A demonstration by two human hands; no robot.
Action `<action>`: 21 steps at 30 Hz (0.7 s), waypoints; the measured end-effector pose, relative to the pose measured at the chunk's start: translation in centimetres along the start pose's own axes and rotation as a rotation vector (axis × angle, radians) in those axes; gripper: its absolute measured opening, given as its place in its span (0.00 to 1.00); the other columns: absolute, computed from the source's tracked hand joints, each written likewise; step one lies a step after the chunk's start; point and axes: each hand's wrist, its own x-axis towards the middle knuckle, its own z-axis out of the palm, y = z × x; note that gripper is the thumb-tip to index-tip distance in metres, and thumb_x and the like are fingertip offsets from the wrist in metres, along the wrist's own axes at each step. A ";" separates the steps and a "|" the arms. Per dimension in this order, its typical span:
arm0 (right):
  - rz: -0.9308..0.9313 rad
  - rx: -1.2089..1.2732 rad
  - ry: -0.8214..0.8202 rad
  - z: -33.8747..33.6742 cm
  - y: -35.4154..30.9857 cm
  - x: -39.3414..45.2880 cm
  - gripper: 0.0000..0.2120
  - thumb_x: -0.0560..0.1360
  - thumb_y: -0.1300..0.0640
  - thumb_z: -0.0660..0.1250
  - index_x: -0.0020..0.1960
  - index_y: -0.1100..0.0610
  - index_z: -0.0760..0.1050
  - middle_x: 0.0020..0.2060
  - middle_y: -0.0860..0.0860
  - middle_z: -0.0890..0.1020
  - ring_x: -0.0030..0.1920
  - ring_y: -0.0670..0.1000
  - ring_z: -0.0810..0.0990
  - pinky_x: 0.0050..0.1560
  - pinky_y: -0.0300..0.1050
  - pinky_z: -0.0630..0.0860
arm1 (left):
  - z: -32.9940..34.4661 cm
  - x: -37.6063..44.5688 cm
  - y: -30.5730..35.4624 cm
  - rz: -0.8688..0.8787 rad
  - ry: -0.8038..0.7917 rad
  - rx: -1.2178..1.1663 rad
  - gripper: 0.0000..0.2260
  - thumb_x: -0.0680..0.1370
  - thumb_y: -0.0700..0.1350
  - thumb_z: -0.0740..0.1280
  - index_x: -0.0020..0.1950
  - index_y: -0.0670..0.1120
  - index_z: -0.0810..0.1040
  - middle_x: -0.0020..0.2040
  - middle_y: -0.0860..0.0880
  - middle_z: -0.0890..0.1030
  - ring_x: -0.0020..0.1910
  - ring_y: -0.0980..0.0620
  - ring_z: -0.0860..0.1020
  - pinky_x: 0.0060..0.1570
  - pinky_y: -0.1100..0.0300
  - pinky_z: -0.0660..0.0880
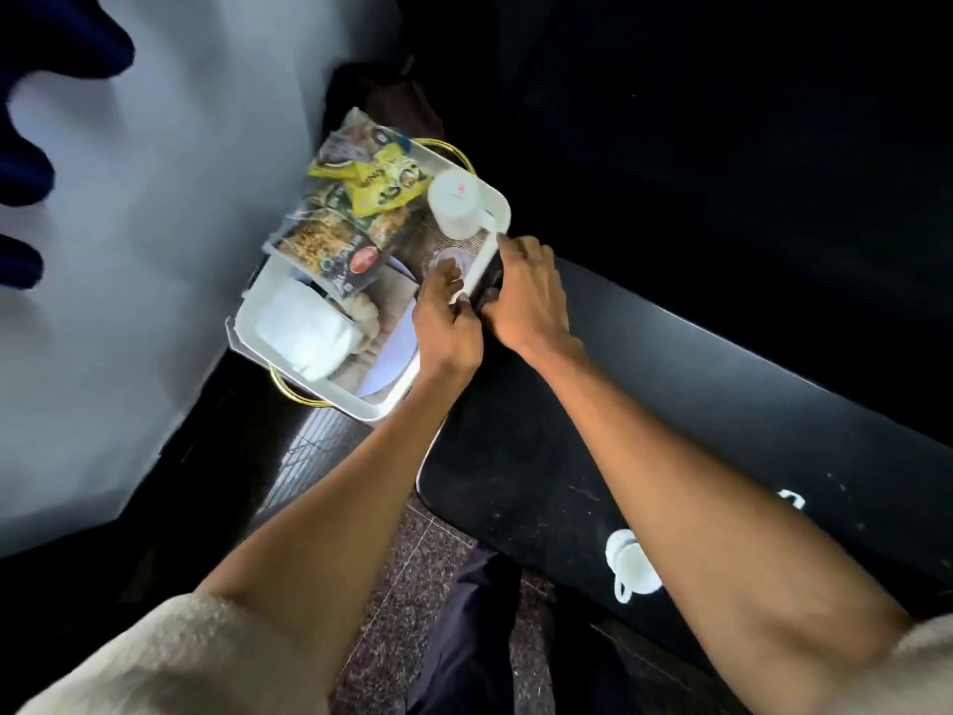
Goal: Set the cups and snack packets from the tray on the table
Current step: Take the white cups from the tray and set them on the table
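Note:
A white tray [369, 408] with gold handles hangs tilted and blurred at the left end of the black table [722, 405]. On it lie a yellow snack packet [388, 184], a brown snack packet [330, 245] and a white packet [304, 327]. An upturned white cup [456, 203] stands at its far corner, and a small clear cup [449, 260] sits by the near rim. My left hand [446, 322] grips that rim, thumb inside beside the clear cup. My right hand [526, 296] holds the same rim from the table side. Another white cup [631, 565] lies on the table near me.
A pale wall [154, 224] rises close on the left of the tray. Speckled floor tiles [412, 585] show below, between the wall and the table. The area beyond the table is dark.

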 end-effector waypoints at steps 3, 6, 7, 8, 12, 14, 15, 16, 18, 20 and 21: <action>0.029 -0.022 0.026 1.0 -1.3 3.0 0.37 0.71 0.58 0.74 0.75 0.60 0.63 0.66 0.57 0.71 0.65 0.58 0.70 0.56 0.53 0.76 | -1.0 2.7 0.5 -0.015 -0.079 -0.004 0.31 0.71 0.35 0.58 0.76 0.42 0.66 0.71 0.48 0.74 0.69 0.49 0.73 0.68 0.50 0.71; 0.083 -0.089 0.009 1.6 -1.5 5.2 0.31 0.71 0.59 0.73 0.71 0.62 0.68 0.65 0.58 0.71 0.65 0.59 0.70 0.58 0.54 0.76 | -1.1 4.3 1.5 -0.024 -0.211 -0.053 0.37 0.69 0.35 0.57 0.79 0.45 0.59 0.75 0.49 0.70 0.73 0.52 0.67 0.74 0.49 0.66; 0.089 -0.108 0.015 1.8 -1.6 5.7 0.28 0.71 0.59 0.73 0.69 0.63 0.70 0.64 0.58 0.71 0.64 0.59 0.70 0.59 0.53 0.76 | -1.0 4.7 1.7 -0.040 -0.245 -0.078 0.40 0.67 0.35 0.56 0.80 0.45 0.56 0.76 0.48 0.68 0.75 0.52 0.65 0.75 0.47 0.64; 0.090 -0.118 0.030 1.9 -1.6 6.2 0.26 0.71 0.60 0.73 0.67 0.63 0.71 0.64 0.58 0.72 0.64 0.59 0.70 0.59 0.53 0.76 | -0.9 5.1 1.9 -0.056 -0.262 -0.112 0.41 0.65 0.36 0.55 0.80 0.44 0.54 0.75 0.49 0.67 0.76 0.51 0.64 0.76 0.46 0.63; 0.081 -0.096 0.041 2.5 -1.7 6.5 0.22 0.72 0.57 0.75 0.64 0.62 0.74 0.62 0.57 0.73 0.62 0.57 0.71 0.58 0.52 0.76 | -1.0 5.9 2.0 -0.075 -0.226 -0.145 0.39 0.67 0.35 0.57 0.80 0.40 0.54 0.75 0.42 0.69 0.74 0.45 0.68 0.72 0.42 0.67; 0.042 -0.081 0.035 2.9 -1.7 5.9 0.19 0.73 0.53 0.74 0.60 0.61 0.77 0.60 0.56 0.76 0.61 0.56 0.72 0.57 0.52 0.76 | -1.2 6.1 1.8 -0.057 -0.203 -0.106 0.36 0.70 0.32 0.59 0.79 0.41 0.58 0.73 0.40 0.72 0.73 0.45 0.69 0.71 0.42 0.69; 0.019 -0.064 0.039 3.1 -1.6 5.6 0.17 0.74 0.53 0.73 0.58 0.61 0.77 0.59 0.56 0.77 0.60 0.56 0.73 0.57 0.52 0.75 | -1.4 6.1 1.8 -0.060 -0.189 -0.097 0.34 0.71 0.31 0.60 0.78 0.42 0.60 0.72 0.41 0.72 0.72 0.46 0.70 0.70 0.43 0.70; 0.007 -0.023 0.056 3.2 -1.5 5.1 0.14 0.75 0.54 0.71 0.57 0.60 0.77 0.58 0.55 0.78 0.59 0.57 0.73 0.56 0.52 0.74 | -1.5 6.1 1.7 -0.065 -0.175 -0.102 0.33 0.72 0.33 0.61 0.78 0.43 0.61 0.71 0.42 0.73 0.70 0.47 0.71 0.69 0.45 0.71; 0.034 0.127 0.118 3.3 -1.2 4.2 0.08 0.76 0.58 0.68 0.53 0.60 0.77 0.53 0.56 0.79 0.55 0.56 0.74 0.54 0.52 0.72 | -1.6 6.0 1.5 -0.053 -0.149 -0.123 0.28 0.76 0.35 0.63 0.76 0.43 0.64 0.69 0.43 0.74 0.68 0.48 0.73 0.68 0.45 0.72; 0.090 0.289 0.179 3.0 -0.9 3.2 0.02 0.76 0.61 0.66 0.48 0.59 0.75 0.49 0.54 0.78 0.51 0.53 0.72 0.51 0.48 0.71 | -1.4 5.9 1.2 -0.032 -0.149 -0.115 0.25 0.79 0.36 0.64 0.76 0.42 0.64 0.71 0.42 0.74 0.70 0.46 0.72 0.69 0.44 0.70; 0.108 0.361 0.193 2.7 -0.7 2.5 0.01 0.76 0.60 0.66 0.46 0.57 0.74 0.47 0.52 0.77 0.49 0.51 0.70 0.49 0.44 0.69 | -1.1 5.8 1.1 -0.029 -0.160 -0.123 0.25 0.80 0.37 0.65 0.76 0.41 0.64 0.70 0.42 0.74 0.70 0.45 0.72 0.69 0.44 0.70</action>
